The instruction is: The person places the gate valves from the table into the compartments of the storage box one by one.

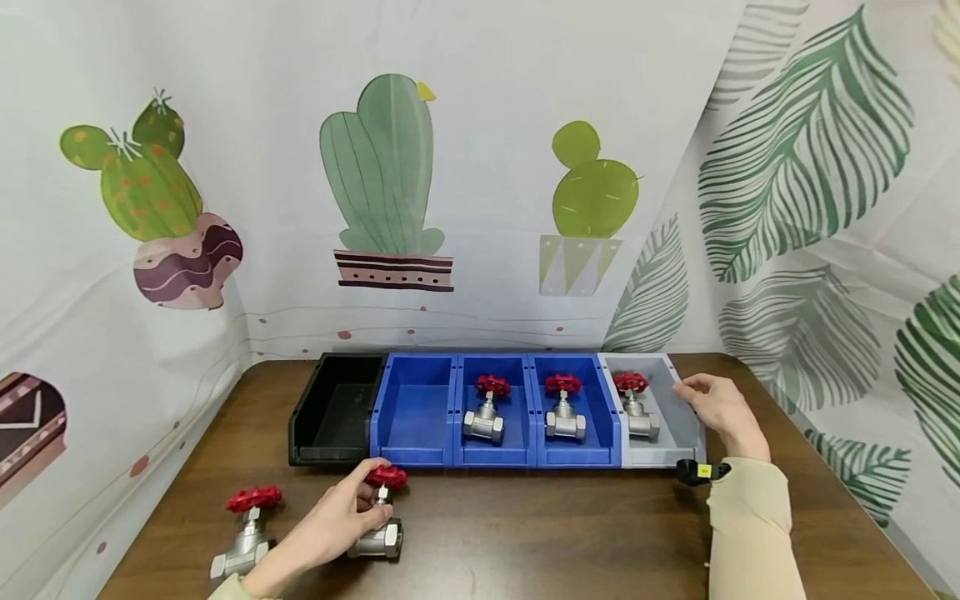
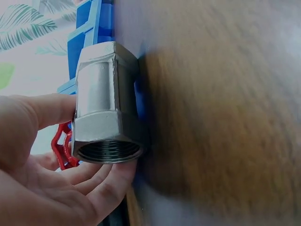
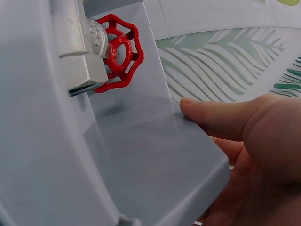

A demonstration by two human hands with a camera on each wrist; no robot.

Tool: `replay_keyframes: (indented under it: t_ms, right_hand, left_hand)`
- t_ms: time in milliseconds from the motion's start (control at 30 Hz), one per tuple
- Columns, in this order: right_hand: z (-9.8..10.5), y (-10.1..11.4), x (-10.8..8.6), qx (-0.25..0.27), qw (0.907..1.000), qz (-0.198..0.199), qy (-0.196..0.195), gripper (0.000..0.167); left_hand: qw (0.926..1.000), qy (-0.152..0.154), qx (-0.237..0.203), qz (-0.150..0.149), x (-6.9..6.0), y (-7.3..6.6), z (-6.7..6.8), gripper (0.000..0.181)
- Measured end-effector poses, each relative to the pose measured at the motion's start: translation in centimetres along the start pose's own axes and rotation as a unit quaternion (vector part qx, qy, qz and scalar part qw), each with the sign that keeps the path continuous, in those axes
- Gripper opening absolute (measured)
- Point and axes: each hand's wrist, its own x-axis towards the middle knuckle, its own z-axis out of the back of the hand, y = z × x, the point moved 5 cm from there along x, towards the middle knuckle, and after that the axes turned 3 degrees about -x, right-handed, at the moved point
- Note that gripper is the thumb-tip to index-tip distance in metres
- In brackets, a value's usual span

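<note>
In the head view my left hand (image 1: 335,518) grips a metal valve (image 1: 377,540) with a red handwheel in front of the bins; the left wrist view shows thumb and fingers around its threaded body (image 2: 107,94). Another red-wheeled valve (image 1: 246,546) stands on the table to its left. My right hand (image 1: 722,410) holds the right wall of the grey bin (image 1: 660,457), thumb on the rim and fingers outside, as the right wrist view also shows. A valve (image 1: 639,421) sits in that bin, toward its left side.
A black bin (image 1: 333,454) and several blue bins stand in a row left of the grey one. The left blue bin (image 1: 416,454) holds nothing; the middle (image 1: 495,457) and right (image 1: 577,457) blue bins hold one valve each. A patterned cloth (image 1: 487,167) hangs behind.
</note>
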Motion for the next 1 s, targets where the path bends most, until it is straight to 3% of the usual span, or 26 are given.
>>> replay_keyframes:
  t_ms: [333,533,767,1000]
  right_hand:
    - [-0.1,-0.1,-0.1,0.005,1.0,0.003,-0.004,0.047]
    - [-0.1,-0.3,0.0,0.009,0.9999,0.001,-0.009,0.046]
    - [0.0,-0.3,0.1,0.006,1.0,-0.004,-0.004,0.046]
    - [-0.1,-0.1,0.0,0.018,0.9998,0.003,-0.01,0.042]
  left_hand:
    - [0.9998,0.013,-0.004,-0.015,-0.2,-0.3,0.0,0.057]
    - [0.9995,0.01,-0.019,-0.024,0.0,-1.4,0.6,0.057]
    - [0.9992,-0.011,0.002,-0.039,0.9,-3.4,2.0,0.054]
    - [0.9981,-0.007,-0.001,-0.061,2.2,-4.6,2.9,0.052]
